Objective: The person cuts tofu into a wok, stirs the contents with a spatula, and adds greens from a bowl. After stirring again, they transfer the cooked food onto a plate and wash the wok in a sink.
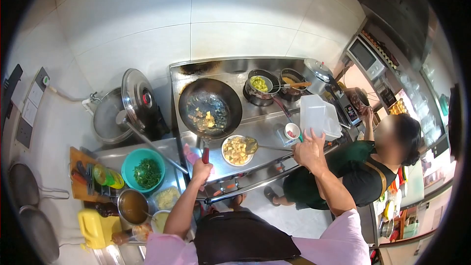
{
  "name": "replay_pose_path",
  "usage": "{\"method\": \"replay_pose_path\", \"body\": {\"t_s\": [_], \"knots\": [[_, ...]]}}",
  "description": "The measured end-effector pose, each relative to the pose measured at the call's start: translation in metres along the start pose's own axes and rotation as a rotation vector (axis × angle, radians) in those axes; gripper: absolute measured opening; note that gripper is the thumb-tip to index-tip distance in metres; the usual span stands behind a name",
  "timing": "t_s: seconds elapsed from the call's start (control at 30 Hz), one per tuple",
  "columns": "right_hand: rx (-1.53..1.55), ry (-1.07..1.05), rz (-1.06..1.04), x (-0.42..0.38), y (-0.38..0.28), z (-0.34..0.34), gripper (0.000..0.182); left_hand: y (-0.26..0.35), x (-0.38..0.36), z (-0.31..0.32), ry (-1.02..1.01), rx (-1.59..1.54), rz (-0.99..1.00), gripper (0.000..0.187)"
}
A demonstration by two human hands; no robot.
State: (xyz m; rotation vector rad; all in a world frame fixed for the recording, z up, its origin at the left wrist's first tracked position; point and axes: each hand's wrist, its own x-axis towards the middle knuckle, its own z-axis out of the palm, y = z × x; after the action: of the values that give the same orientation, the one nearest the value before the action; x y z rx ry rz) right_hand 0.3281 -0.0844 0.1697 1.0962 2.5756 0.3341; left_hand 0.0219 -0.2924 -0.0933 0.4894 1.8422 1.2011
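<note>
My left hand (201,171) is closed round the red handle of a dark wok (223,95), with a pink cloth (190,155) beside my fingers. Scraps of yellow and brown food (208,119) lie in the wok's oily bottom. My right hand (309,153) grips the long handle of a ladle (270,147). The ladle's bowl rests at the right edge of a white plate of pale yellow cubes in sauce (235,149), which look like tofu. Close to my right hand stand a small white bowl with reddish bits (292,130) and a clear plastic container (319,115).
Two small pots (259,88) stand at the back right. On the left are a steaming pot (114,118), a teal bowl of chopped greens (148,169), a pot of brown liquid (132,206) and a yellow jug (95,228). Another person (387,167) stands close on my right.
</note>
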Motion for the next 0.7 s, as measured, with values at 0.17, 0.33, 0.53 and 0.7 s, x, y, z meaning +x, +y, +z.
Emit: {"method": "replay_pose_path", "body": {"t_s": [0.17,0.33,0.53,0.7], "knots": [[0.095,0.176,0.062,-0.021,-0.01,0.035,0.011,0.006,-0.006,-0.002,-0.003,-0.021,0.013,0.006],[0.271,0.1,0.223,-0.039,-0.003,0.077,0.015,0.008,-0.004,-0.003,0.01,0.021,0.046,0.004],[0.82,0.0,0.299,-0.039,0.058,0.116,0.024,0.003,-0.002,-0.001,-0.02,-0.031,0.001,0.004],[1.1,-0.193,0.269,-0.002,0.052,0.074,0.022,0.017,-0.011,0.001,-0.027,-0.035,-0.028,0.007]]}}
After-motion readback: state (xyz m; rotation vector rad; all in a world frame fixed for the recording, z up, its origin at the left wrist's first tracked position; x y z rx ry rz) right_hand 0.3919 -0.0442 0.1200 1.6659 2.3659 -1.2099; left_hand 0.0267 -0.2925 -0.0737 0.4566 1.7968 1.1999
